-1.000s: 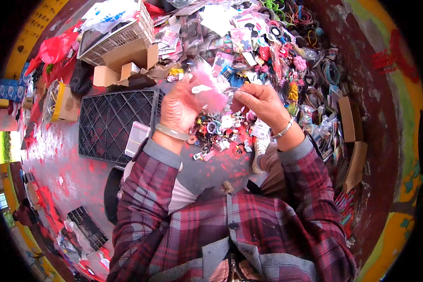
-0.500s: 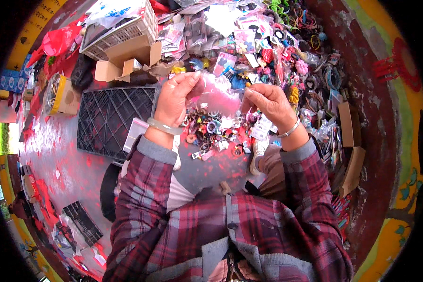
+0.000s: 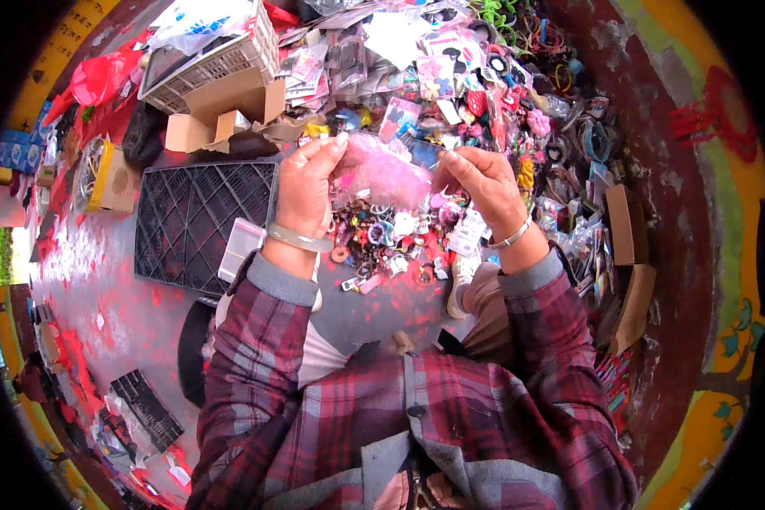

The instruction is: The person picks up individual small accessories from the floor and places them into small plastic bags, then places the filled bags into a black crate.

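A small clear plastic bag [image 3: 382, 170] with pink contents is stretched out flat and roughly level, pinched at its left edge by the left hand [image 3: 304, 191] and at its right edge by the right hand [image 3: 483, 183]. Its film is crinkled and see-through, tinted pink. It hangs in the air just above a heap of small colourful trinkets [image 3: 391, 242] on the ground.

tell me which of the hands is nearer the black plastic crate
Left. The left hand is just right of the black plastic crate; the right hand is farther right, across the pink bag.
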Tool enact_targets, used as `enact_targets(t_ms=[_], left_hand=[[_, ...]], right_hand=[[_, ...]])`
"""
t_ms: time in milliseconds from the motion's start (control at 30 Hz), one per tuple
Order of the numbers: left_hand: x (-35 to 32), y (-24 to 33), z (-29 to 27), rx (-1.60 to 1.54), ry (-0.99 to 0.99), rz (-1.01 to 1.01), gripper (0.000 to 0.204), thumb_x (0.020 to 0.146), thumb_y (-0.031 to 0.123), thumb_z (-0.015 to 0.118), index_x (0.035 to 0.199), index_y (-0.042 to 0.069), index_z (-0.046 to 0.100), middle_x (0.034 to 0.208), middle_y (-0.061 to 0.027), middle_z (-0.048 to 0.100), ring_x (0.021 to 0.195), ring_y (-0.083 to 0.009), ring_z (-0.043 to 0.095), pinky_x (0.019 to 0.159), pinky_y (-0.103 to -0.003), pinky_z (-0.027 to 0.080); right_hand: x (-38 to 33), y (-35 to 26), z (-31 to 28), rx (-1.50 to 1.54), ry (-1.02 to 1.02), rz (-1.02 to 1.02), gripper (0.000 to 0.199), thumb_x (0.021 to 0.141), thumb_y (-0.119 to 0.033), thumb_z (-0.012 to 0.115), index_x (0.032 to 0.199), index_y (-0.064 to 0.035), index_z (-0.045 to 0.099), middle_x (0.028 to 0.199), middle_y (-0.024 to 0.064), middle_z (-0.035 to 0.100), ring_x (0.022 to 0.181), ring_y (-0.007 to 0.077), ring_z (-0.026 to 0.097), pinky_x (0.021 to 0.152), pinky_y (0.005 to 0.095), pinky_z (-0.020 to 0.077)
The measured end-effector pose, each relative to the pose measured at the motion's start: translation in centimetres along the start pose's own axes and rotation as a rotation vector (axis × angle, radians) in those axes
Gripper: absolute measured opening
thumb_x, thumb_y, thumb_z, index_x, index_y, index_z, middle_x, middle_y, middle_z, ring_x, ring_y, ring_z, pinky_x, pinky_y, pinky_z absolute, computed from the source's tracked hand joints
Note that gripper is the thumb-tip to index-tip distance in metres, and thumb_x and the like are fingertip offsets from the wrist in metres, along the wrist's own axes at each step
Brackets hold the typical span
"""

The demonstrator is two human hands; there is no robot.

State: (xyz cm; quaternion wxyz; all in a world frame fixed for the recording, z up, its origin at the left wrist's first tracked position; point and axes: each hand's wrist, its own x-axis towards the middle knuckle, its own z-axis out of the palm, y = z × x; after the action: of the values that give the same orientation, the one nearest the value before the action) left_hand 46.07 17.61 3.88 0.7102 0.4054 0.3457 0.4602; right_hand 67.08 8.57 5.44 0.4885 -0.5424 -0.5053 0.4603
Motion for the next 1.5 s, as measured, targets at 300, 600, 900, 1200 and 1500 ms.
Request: enact_targets(t_ms=[300, 600, 900, 1200, 1500], left_hand=[[0.1, -1.3, -0.2, -0.039, -0.004, -0.100, 0.016, 0.086, 0.016, 0.055, 0.092, 0.002, 0.059, 0.081, -0.0043, 0.062, 0.069, -0.0106, 0.060, 0.060, -0.024, 0.050], [-0.2, -1.3, 0.2, -0.078, -0.020, -0.070, 0.019, 0.086, 0.017, 0.055, 0.097, 0.002, 0.058, 0.087, -0.0037, 0.062, 0.075, -0.0103, 0.060, 0.067, -0.024, 0.049], [-0.3, -0.9, 0.1, 0.002, -0.332, -0.483, 0.028, 0.079, 0.020, 0.063, 0.102, 0.005, 0.057, 0.091, -0.0043, 0.062, 0.081, -0.0137, 0.061, 0.073, -0.026, 0.049], [-0.8, -0.8, 1.2, 0.119, -0.271, -0.349, 0.022, 0.079, 0.014, 0.061, 0.099, 0.006, 0.059, 0.087, -0.0014, 0.063, 0.074, -0.0091, 0.060, 0.061, -0.020, 0.046], [-0.8, -1.7, 1.0, 0.126, -0.282, -0.281, 0.022, 0.079, 0.010, 0.060, 0.099, 0.003, 0.058, 0.086, -0.0045, 0.063, 0.070, -0.0106, 0.060, 0.060, -0.021, 0.047]], right_hand=[[0.3, 0.8, 0.5, 0.349, 0.024, 0.255, 0.023, 0.086, -0.028, 0.055, 0.088, -0.0052, 0.060, 0.071, 0.0009, 0.060, 0.062, 0.0091, 0.058, 0.055, 0.0215, 0.0456], [0.6, 1.5, 1.5, 0.484, -0.019, 0.358, 0.020, 0.077, -0.018, 0.066, 0.090, -0.0039, 0.061, 0.073, 0.0005, 0.060, 0.060, 0.0083, 0.056, 0.054, 0.0209, 0.0444], [0.8, 2.2, 1.0, 0.347, 0.058, 0.257, 0.014, 0.079, -0.016, 0.063, 0.086, -0.0037, 0.061, 0.072, -0.0003, 0.060, 0.060, 0.0067, 0.054, 0.055, 0.0196, 0.0422], [0.6, 1.2, 1.1, 0.392, -0.048, 0.397, 0.022, 0.080, -0.016, 0.062, 0.096, -0.0013, 0.060, 0.083, 0.0072, 0.065, 0.072, 0.0139, 0.063, 0.060, 0.0213, 0.0483], [0.5, 1.4, 1.4, 0.314, 0.037, 0.320, 0.022, 0.078, -0.020, 0.065, 0.086, 0.0006, 0.063, 0.078, 0.0077, 0.064, 0.067, 0.0148, 0.062, 0.061, 0.0238, 0.0472]])
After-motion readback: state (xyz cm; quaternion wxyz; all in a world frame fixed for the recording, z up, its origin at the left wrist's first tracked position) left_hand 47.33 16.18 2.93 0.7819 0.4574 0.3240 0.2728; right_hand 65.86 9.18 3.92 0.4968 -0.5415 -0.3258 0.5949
